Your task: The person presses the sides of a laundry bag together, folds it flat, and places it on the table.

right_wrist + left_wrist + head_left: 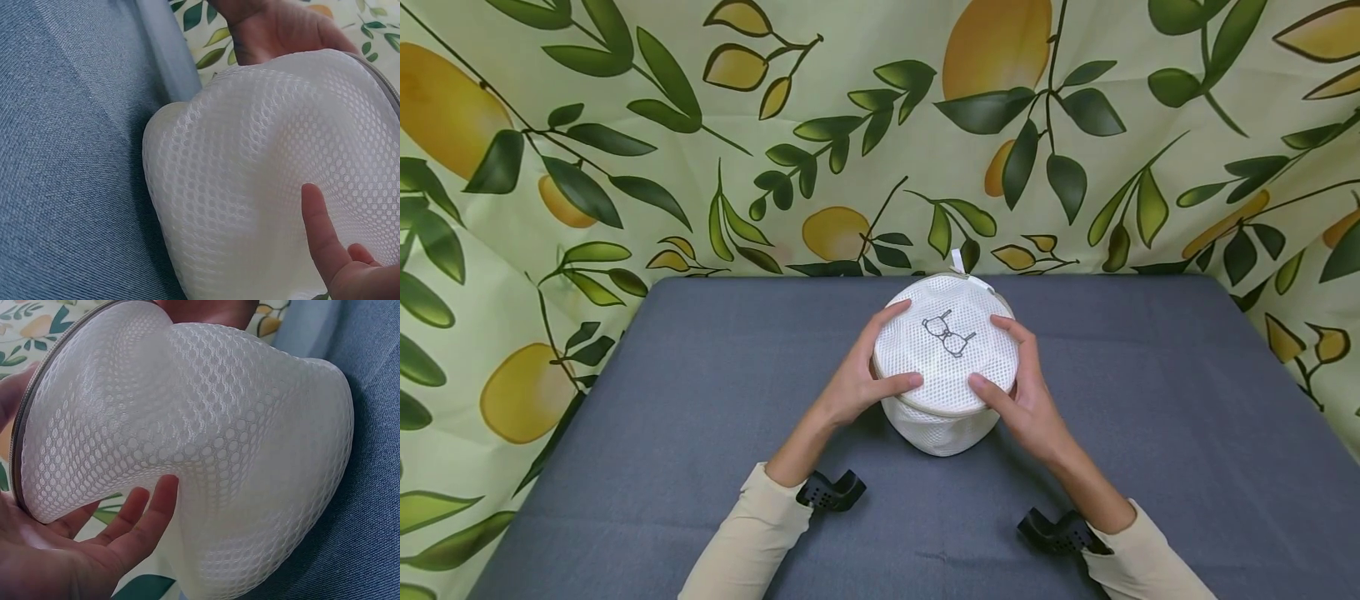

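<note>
A round white mesh laundry bag [945, 346] with a bra outline on its lid stands on the blue-grey cloth, its lid facing up toward the head camera. My left hand [867, 367] grips the left rim, thumb on the lid and fingers around the side. On the opposite rim my right hand [1021, 383] holds on the same way. The wrist views show the soft mesh wall [250, 437] dented inward, with fingertips of the left hand [81, 550] pressed to it. A finger of the right hand [350, 262] lies against the mesh [237, 175] too.
Blue-grey cloth [700, 400] covers the table around the bag. Behind the table hangs a lemon-and-leaf printed curtain [865, 83]. A white zip tab [957, 260] sticks up at the bag's far rim. Black wrist cameras [832, 492] are strapped to both forearms.
</note>
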`<state>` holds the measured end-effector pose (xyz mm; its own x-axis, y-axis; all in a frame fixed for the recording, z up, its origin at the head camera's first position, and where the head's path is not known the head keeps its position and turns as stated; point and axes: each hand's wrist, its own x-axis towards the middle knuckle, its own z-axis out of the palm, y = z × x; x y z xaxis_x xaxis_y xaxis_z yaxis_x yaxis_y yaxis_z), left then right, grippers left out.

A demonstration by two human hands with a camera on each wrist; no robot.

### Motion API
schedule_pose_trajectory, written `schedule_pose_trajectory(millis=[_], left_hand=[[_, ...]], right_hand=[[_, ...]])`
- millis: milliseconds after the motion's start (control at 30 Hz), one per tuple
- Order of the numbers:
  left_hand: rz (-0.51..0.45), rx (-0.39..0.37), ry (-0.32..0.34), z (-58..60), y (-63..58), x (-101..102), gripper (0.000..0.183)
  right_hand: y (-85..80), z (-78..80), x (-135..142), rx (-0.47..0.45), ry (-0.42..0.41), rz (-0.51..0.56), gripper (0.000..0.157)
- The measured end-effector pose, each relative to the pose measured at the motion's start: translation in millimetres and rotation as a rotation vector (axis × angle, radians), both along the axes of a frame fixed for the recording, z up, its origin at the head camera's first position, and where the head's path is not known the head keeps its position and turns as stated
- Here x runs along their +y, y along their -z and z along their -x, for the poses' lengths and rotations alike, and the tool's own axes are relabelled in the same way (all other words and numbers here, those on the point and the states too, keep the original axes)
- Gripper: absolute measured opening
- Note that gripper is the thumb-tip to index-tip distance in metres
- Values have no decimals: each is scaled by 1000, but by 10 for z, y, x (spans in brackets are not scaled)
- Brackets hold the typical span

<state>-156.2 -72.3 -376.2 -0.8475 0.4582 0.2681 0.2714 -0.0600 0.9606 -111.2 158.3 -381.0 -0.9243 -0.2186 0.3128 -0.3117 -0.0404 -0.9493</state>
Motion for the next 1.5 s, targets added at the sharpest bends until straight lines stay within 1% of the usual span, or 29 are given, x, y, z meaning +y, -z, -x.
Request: schedule_pose_trajectory(millis=[267,367,567,700,967,1133,1300,1500], left_hand=[[-39,2,17,18,18,24,91],[-48,1,14,20,22,30,87],[-76,-24,7,14,20,42,82],[-103,-46,15,12,32,43,80],[-182,-82,65,15,71,49,79],[-191,-82,70,9,89,59,80],[-216,-105,76,5,110,75,80],[-252,-129,84,3,147,90,81]], right_hand=[[29,7,-13,8,36,4,69],[42,5,-15,-4,30,19,69],[59,4,-18,-14,4,57,67],[76,9,-28,-12,-13,104,65],[133,25,-86,5,-35,209,63],[157,25,-101,-3,-40,251,63],[181,27,-109,-12,-52,282,62],[232,45,-135,-5,-73,375,62]])
